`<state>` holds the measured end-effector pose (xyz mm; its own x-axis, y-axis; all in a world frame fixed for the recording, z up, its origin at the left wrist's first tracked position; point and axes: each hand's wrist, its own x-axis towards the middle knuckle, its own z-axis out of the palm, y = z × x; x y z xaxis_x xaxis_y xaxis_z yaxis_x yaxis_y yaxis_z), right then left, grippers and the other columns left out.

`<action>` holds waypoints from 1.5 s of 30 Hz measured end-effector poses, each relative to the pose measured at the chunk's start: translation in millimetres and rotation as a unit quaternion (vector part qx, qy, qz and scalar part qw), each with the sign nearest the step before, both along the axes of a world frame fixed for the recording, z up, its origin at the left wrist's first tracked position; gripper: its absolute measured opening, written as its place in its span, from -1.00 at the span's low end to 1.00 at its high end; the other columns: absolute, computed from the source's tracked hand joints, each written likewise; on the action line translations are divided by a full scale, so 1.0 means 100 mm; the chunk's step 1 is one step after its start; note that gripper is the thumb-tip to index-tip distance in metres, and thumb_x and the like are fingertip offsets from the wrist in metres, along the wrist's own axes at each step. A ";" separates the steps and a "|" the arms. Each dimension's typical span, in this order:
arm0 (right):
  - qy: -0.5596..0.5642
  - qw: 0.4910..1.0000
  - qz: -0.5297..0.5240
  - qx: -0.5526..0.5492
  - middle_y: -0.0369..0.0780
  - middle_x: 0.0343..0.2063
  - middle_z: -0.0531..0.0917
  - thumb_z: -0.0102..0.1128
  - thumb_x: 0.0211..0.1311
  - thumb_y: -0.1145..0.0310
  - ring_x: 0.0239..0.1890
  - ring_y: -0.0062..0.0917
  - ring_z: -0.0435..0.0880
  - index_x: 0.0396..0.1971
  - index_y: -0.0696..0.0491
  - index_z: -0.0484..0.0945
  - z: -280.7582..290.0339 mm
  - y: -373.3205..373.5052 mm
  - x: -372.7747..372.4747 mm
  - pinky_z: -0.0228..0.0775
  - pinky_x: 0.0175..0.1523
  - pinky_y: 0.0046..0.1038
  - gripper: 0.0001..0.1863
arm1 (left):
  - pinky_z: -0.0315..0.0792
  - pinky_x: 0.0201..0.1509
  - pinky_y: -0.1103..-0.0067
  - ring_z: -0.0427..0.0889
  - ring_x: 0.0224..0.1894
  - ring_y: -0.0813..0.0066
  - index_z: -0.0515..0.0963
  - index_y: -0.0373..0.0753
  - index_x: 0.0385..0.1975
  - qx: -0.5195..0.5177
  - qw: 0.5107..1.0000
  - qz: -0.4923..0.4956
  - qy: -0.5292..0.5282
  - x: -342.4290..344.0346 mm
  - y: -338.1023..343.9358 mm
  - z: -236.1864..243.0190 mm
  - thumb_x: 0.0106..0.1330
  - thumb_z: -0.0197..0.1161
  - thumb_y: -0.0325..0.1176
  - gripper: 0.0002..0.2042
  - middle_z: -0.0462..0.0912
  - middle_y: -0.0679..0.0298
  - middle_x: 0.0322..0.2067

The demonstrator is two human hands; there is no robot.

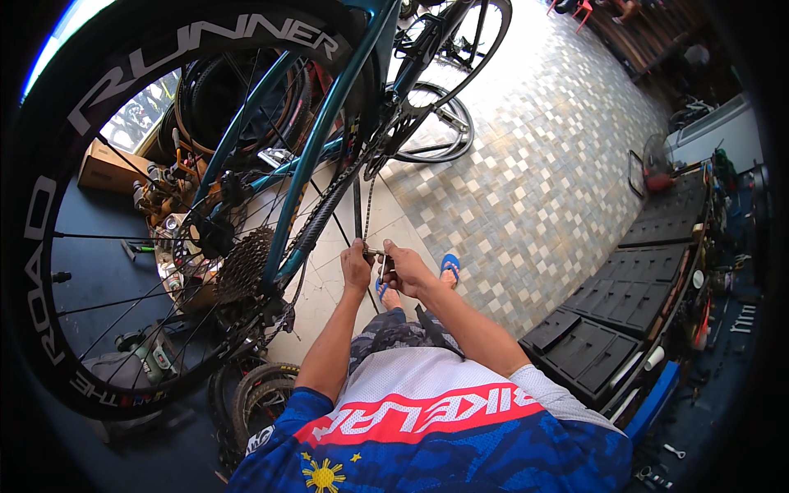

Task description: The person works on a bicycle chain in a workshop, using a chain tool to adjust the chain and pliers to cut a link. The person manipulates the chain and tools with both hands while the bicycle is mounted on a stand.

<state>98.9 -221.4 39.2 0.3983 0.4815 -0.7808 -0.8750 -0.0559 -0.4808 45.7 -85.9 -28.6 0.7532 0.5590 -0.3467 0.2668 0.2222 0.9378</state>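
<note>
A bicycle chain (366,212) hangs from the chainring (398,135) down to my hands. My left hand (356,267) is closed, its fingers pinching the chain near the hanging end. Close beside it, my right hand (406,271) grips a small metal chain tool (380,254) with a thin bar, set against the chain. My fingers cover part of the tool and the links it meets. To the left is the teal bicycle frame (294,189), raised above the floor, with its cassette (245,264) and rear derailleur (275,316). The large rear wheel (39,238) fills the left side.
Black storage drawers (649,287) line the right, beside a wall of hanging tools (744,319). A cardboard box (111,168) and bike parts sit behind the wheel. Loose tyres (267,394) lie at lower left. Tiled floor (526,164) stretches ahead; my sandalled feet (449,267) stand below.
</note>
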 end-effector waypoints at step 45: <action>-0.868 0.464 0.159 -0.073 -0.29 -0.35 0.68 0.48 0.06 0.18 -0.24 -0.37 0.71 -0.30 -0.03 0.61 0.32 -0.12 0.41 0.55 -0.09 -0.31 -0.72 | 0.11 -0.72 0.54 0.23 -0.76 0.56 0.33 -0.10 -0.61 -0.191 0.980 0.027 0.046 0.14 0.07 0.58 0.54 -0.05 -0.01 -0.56 0.32 0.40 -0.70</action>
